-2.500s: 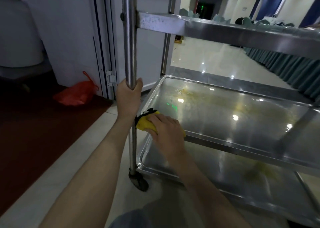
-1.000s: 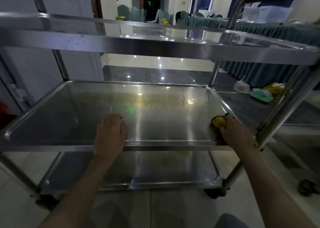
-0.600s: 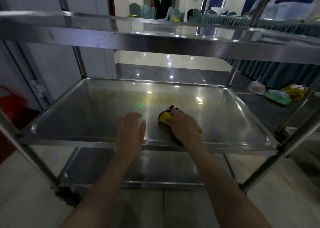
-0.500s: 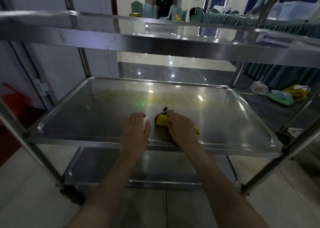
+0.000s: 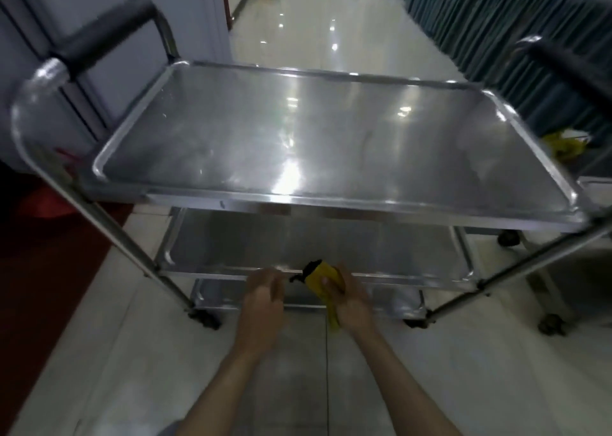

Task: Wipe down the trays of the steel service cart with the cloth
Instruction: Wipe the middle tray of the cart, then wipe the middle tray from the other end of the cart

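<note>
I look down on the steel service cart from above. Its top tray fills the middle of the view, shiny and streaked. The middle tray shows beneath it, and a corner of the bottom tray lower still. My right hand grips the yellow cloth with a black edge, in front of the middle tray's near rim. My left hand is just left of it, fingers loosely curled, blurred, holding nothing that I can make out.
A black-gripped handle arches over the cart's left end; another is at the right. A grey wall and a red bag lie left. Teal table skirts line the right. Castor wheels stand on the pale tiled floor.
The view has risen from the middle tray's level to above the top tray. Both hands have come off the middle tray and now sit in front of its rim, the right still holding the cloth.
</note>
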